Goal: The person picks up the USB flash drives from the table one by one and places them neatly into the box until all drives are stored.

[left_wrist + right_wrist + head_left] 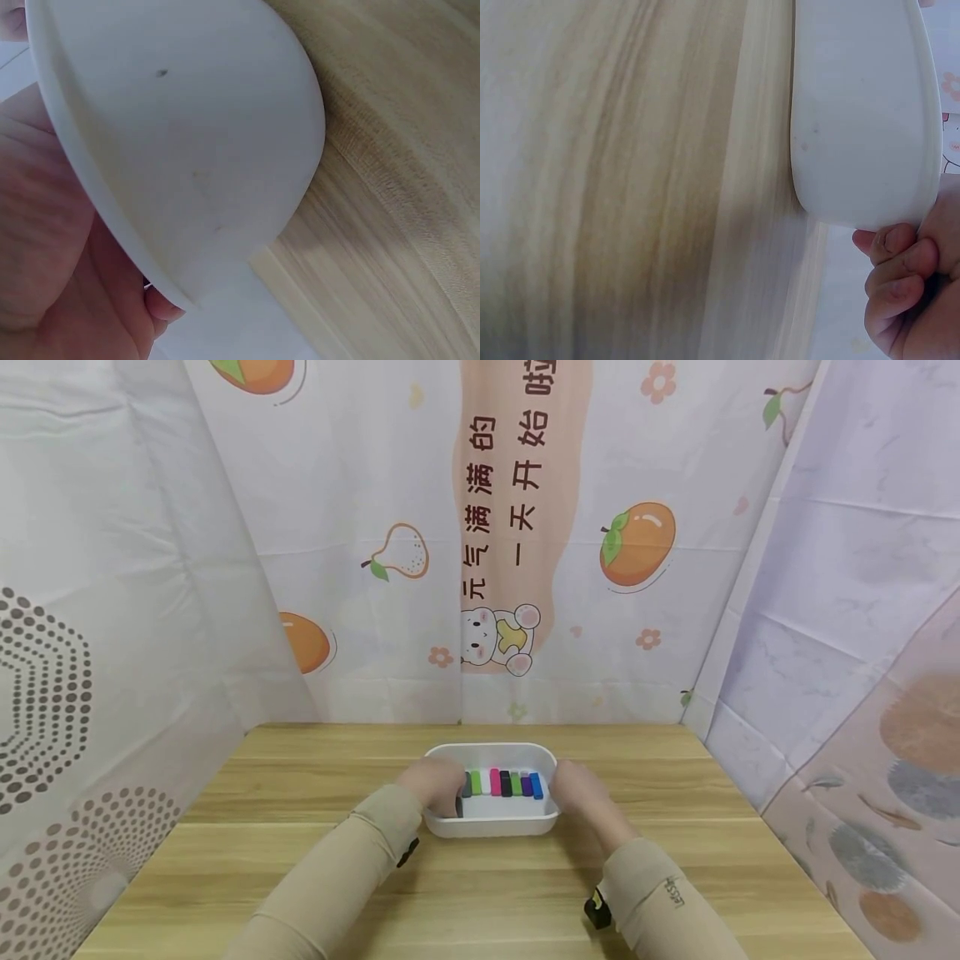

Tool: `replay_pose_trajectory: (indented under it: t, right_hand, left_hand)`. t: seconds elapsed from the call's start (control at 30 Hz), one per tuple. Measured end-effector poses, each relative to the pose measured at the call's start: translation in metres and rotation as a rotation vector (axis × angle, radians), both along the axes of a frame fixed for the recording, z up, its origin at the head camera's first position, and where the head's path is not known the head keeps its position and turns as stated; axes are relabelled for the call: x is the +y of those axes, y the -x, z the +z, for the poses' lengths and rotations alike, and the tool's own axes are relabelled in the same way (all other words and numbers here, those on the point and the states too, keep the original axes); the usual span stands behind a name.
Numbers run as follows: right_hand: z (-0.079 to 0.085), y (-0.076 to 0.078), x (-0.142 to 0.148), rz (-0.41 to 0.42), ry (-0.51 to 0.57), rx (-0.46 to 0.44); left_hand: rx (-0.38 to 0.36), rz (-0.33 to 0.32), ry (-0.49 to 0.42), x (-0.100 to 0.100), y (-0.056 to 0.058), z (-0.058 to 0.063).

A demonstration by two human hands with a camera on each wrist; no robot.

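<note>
A white oblong container [491,828] sits on the wooden table, with a row of small coloured bars [495,782] along its inside. My left hand [437,782] reaches over its left end, fingers dipping inside. Below those fingers a dark grey bar [459,807] sticks out, apart from the row and held at the fingertips. In the left wrist view the container's near wall [202,135] covers part of this hand. My right hand [577,789] grips the right end; its curled fingers [896,259] press against the wall under the rim, the thumb hidden.
Wooden tabletop [480,893] extends around the container. A printed curtain [360,635] hangs behind the table's back edge, with more cloth at both sides. A dark wrist strap piece [597,910] shows under the right sleeve.
</note>
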State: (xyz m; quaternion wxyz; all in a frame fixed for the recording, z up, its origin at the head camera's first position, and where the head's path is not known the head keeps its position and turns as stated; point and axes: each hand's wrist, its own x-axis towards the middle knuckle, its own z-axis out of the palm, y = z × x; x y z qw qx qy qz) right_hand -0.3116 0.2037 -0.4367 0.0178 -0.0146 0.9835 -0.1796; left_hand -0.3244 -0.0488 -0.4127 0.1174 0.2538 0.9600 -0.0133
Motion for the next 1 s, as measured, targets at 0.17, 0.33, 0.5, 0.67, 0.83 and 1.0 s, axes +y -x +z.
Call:
replay_pose_trajectory:
  t: [0.17, 0.33, 0.5, 0.67, 0.83, 1.0]
  right_hand:
    - [0.0, -0.001, 0.0, -0.005, 0.012, -0.01]
    - [0.0, 0.0, 0.0, -0.007, 0.02, -0.016]
    - [-0.001, 0.001, 0.0, -0.01, 0.016, -0.02]
    - [0.001, 0.0, -0.001, -0.018, 0.022, -0.01]
    - [0.002, 0.0, -0.002, -0.017, 0.009, -0.008]
    - [0.001, 0.0, -0.001, -0.008, 0.012, -0.004]
  left_hand:
    - [0.011, 0.016, 0.021, 0.001, -0.002, -0.001]
    - [0.055, 0.019, 0.073, 0.001, -0.004, -0.002]
    - [0.086, 0.017, 0.122, 0.0, -0.005, -0.001]
    - [0.098, 0.013, 0.129, -0.003, -0.004, -0.001]
    - [0.096, 0.003, 0.146, -0.005, -0.004, 0.0]
    - [0.116, 0.015, 0.129, -0.01, -0.003, 0.008]
